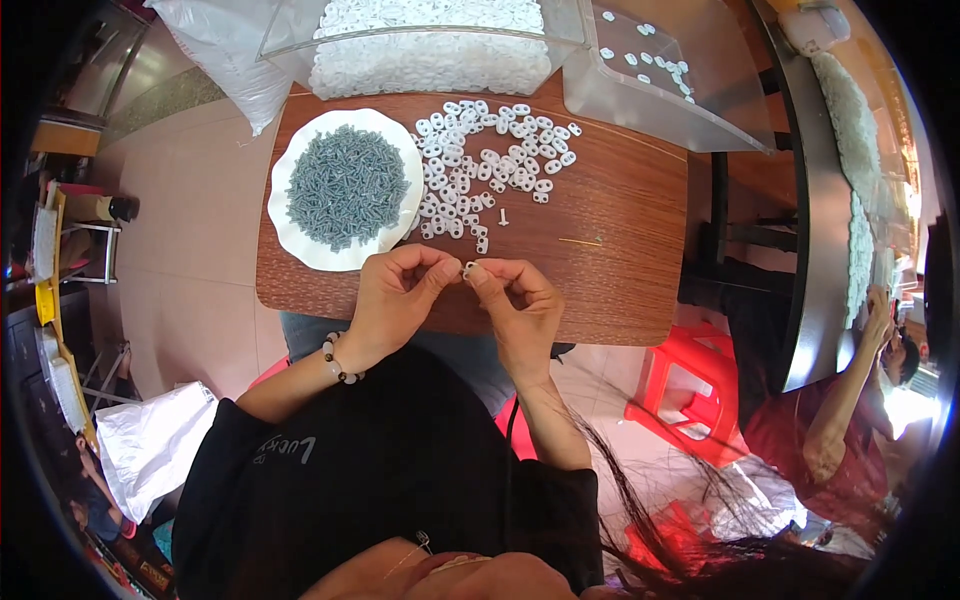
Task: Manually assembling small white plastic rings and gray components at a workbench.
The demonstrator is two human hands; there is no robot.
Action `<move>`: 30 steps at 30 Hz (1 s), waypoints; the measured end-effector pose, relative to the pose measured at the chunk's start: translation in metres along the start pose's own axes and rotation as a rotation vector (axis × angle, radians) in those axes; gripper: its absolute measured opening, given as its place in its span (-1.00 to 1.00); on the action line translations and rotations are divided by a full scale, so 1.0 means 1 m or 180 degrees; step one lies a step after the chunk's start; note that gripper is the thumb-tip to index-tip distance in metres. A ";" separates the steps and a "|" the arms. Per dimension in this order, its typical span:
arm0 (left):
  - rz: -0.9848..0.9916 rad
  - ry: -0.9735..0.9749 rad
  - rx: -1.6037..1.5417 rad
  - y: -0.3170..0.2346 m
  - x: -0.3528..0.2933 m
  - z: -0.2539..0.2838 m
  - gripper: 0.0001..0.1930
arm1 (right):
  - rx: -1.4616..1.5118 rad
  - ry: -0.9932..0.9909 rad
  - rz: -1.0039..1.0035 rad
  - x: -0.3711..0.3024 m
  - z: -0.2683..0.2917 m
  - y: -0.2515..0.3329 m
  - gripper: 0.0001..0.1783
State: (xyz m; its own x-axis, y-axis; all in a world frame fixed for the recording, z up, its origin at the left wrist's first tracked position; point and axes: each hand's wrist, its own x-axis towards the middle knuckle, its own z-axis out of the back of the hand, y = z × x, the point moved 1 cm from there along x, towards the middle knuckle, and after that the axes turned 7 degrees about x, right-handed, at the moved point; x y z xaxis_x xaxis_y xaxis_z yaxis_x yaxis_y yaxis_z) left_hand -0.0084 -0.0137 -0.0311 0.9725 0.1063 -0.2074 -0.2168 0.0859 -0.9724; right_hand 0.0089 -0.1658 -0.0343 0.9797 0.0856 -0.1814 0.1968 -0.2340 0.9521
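Above the near edge of the brown wooden table (620, 290), my two hands meet fingertip to fingertip. My right hand (520, 310) pinches a small white two-hole oval piece (469, 270) between thumb and forefinger. Thumb and forefinger of my left hand (395, 295) are pressed together just beside that piece; whatever they hold is too small to make out. Beyond my hands lie many loose white two-hole ovals (515, 165), some touching. On the left, a scalloped white plate (283, 215) carries a heap of small grey-blue screw-like pieces (348, 187). One small white pin-like piece (503, 217) lies apart.
A clear bin (285, 45) full of white pieces stands at the far edge, beside another bin (665, 110) with a few. A thin yellowish stick (580, 241) lies at right. A red stool (690, 390) and a person (830, 440) at a dark table (815, 240) are further right.
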 end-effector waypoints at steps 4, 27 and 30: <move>0.0177 0.0078 -0.0139 -0.002 0.000 0.000 -0.88 | 0.0133 -0.0108 -0.0195 0.000 0.010 0.003 -0.87; -0.2090 0.0511 0.3936 -0.019 0.127 -0.046 -0.92 | 0.0567 -0.0730 0.0026 -0.019 0.060 0.013 -0.87; -0.2158 0.0395 0.3448 -0.016 0.124 -0.029 -0.95 | 0.0613 -0.0701 0.0033 -0.017 0.057 0.012 -0.87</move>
State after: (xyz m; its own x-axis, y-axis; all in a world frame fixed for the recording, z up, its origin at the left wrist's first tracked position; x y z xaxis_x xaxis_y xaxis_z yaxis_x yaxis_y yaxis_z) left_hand 0.1185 -0.0306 -0.0440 0.9039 -0.3623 0.2272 0.4204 0.8504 -0.3164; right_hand -0.0028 -0.2251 -0.0334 0.9625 -0.1251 -0.2409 0.1698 -0.4150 0.8938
